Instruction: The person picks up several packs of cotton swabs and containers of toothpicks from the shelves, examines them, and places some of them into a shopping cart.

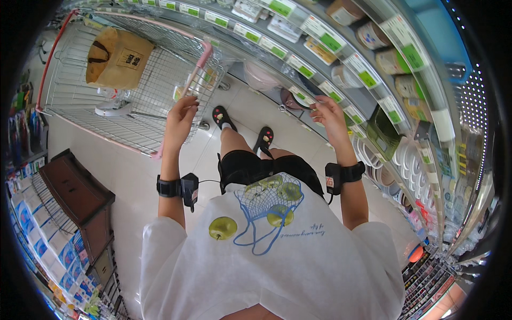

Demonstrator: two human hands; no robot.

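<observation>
My left hand [182, 120] is over the pink handle [195, 77] of a wire shopping cart [132, 146], its fingers curled. I cannot tell whether it grips the bar. At the lower shelves, my right hand [330, 120] has bent fingers. Its fingertips meet or overlap a thin dark curved edge in front of the price labels; whether they hold it is unclear. Just left of that hand is a dark reddish-brown pan-like item [291, 99], partly hidden by the shelf edge. A pale pink basin [260, 76] sits farther left on the low shelf.
The cart carries a brown paper bag [138, 66] and a white handled item [114, 109]. Jars [372, 35], a green plastic basket [382, 134] and stacked white dishes [412, 160] fill the right-hand shelves. A brown box-shaped stand [76, 188] is at left, beside packaged goods [48, 236].
</observation>
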